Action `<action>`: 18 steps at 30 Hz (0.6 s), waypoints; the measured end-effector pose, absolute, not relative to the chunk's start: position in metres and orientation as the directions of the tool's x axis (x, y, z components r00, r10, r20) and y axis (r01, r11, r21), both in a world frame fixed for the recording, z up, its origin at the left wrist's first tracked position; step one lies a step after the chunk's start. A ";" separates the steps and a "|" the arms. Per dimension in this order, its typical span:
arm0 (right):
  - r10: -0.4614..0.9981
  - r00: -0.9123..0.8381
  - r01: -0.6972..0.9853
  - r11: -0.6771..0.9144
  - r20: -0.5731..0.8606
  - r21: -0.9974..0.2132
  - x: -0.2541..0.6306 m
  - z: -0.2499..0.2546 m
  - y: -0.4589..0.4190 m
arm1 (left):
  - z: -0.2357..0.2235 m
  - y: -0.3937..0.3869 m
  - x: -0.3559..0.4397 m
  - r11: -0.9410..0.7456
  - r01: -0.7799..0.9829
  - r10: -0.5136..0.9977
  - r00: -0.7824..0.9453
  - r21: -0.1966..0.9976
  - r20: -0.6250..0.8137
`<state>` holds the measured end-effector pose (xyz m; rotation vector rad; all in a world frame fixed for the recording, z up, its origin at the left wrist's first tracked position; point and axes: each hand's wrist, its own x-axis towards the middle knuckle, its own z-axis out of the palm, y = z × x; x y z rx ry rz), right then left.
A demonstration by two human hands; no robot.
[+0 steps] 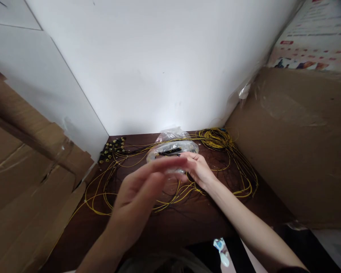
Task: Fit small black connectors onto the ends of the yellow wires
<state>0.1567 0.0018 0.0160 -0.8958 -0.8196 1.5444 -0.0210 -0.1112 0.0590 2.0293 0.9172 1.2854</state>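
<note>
My left hand (139, 193) is raised close to the camera and partly blurred. Its fingers are stretched out toward the right, overlapping my right hand in the view. Beyond it, my right hand (200, 170) reaches in at the clear plastic bag (172, 134), fingers bent together; their tips are partly hidden, and what they hold cannot be made out. Small black parts (174, 150) lie in the bag's opening, just past the right fingertips. Thin yellow and black wires (179, 197) spread on the dark brown tabletop (187, 223) beneath both hands.
Black connectors with yellow ends (112, 149) cluster at the back left. A coil of yellow wire (216, 138) lies at the back right. Cardboard stands on the left (25, 182), and a cardboard box (295, 144) on the right. A white wall (159, 68) closes the back.
</note>
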 end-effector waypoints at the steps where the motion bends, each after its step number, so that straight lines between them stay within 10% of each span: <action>1: 0.991 -0.092 -0.458 -0.131 -0.100 -0.879 0.157 0.016 0.002 | 0.075 -0.085 -0.014 -0.598 0.251 0.796 0.293 0.761 0.530; 7: 0.995 -0.101 -0.367 -0.013 0.026 -0.930 0.159 0.006 0.005 | 0.041 -0.009 0.010 -0.711 0.512 0.679 0.321 0.483 0.660; 18: 0.990 -0.131 -0.183 0.024 0.048 -0.983 0.152 0.008 0.001 | -0.002 -0.002 -0.001 -0.708 0.516 0.664 0.250 0.483 0.705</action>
